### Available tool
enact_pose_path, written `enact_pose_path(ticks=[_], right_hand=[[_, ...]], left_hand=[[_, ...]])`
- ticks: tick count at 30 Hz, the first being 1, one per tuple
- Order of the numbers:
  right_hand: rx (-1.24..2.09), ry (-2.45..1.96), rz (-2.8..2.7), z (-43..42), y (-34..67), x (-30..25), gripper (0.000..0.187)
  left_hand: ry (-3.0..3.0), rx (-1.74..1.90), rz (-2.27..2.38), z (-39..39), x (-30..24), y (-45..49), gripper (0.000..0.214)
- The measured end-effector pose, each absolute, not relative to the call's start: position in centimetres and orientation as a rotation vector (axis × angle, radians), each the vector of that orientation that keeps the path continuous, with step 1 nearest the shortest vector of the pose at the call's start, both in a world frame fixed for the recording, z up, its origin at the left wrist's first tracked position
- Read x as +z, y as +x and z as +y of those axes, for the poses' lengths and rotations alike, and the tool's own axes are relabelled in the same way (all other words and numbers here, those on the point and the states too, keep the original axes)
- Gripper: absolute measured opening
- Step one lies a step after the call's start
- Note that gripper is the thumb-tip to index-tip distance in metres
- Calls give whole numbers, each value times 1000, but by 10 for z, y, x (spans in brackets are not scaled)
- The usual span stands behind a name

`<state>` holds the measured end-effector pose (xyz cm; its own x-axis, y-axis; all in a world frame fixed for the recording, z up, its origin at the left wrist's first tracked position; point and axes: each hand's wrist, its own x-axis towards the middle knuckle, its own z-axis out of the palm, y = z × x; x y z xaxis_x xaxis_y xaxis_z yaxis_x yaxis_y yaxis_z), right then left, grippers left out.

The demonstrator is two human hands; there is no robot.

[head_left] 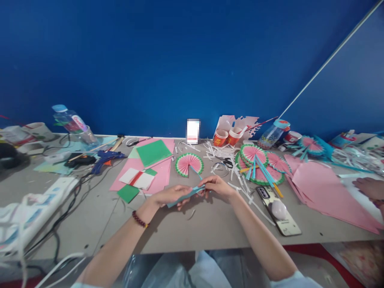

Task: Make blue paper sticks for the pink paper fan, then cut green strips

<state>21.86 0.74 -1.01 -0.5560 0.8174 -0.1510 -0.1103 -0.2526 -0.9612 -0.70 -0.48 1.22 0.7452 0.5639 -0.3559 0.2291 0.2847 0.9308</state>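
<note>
Pinching one end each, the left hand [169, 196] and right hand [218, 186] hold the blue strip [186, 196] sideways between them, just in front of the pink fan [189, 164].

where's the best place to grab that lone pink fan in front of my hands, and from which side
Pinch the blue stick that juts from the near edge of the pink fan, coming from the near side. The fan lies flat and its pleats could crush; the stick points toward the right hand, which holds a blue paper strip.
</note>
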Motion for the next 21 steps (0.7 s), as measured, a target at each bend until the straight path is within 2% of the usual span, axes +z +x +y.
enact_pose_path(ticks=[7,12,17,21], right_hand=[[1879,-893,-1305,4,214,-4,14],[1835,-870,-1318,3,211,-4,23],[1654,-939,-1391,1,206,-7,23],[1556,-895,-1424,2,203,-11,31]], left_hand=[[1303,270,723,-3,12,-6,39],[1267,335,684,-2,8,-4,36],[1223,388,697,-4,6,-2,36],[1182,396,683,-7,7,1,39]])
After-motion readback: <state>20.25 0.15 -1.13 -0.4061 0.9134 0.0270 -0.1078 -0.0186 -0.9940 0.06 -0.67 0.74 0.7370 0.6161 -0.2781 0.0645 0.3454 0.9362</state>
